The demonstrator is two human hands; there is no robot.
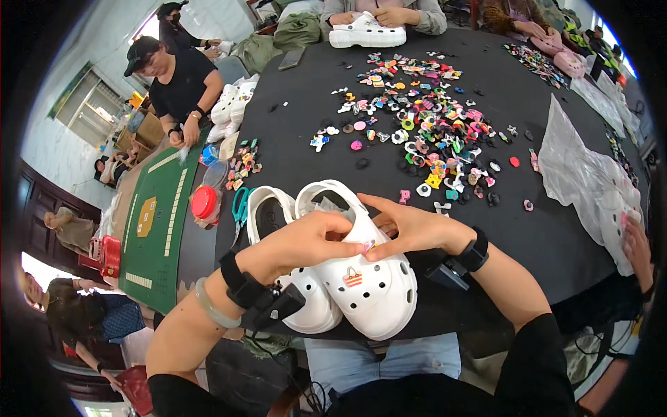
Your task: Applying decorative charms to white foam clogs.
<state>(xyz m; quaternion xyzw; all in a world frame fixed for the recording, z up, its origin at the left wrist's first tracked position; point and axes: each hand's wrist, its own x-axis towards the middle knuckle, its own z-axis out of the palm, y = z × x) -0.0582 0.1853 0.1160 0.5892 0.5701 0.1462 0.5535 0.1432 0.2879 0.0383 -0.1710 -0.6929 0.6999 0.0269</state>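
Two white clogs lie side by side at the near edge of the black table (556, 236), right in front of you. Your left hand (302, 243) curls over the top of the right-hand clog (365, 278), fingers bent down and gripping its upper. Your right hand (410, 226) comes in from the other side, thumb and fingertips pinched on a small colourful charm (369, 245) pressed against that clog's front. A red-striped bag-shaped charm (353, 278) already sits lower on the same clog. The other clog (288, 278) lies touching it on your left, partly under your left wrist.

Just beyond it, near the table's left edge, lie green-handled scissors (240, 205) and a clear jar with a red lid (204, 203). Further out, a wide scatter of loose charms (424, 118) covers the middle of the table. A crumpled clear plastic bag (587, 177) lies to your right, with another person's hand (636, 243) at its near corner. At the far edge, a person across from you holds another white clog (366, 33).
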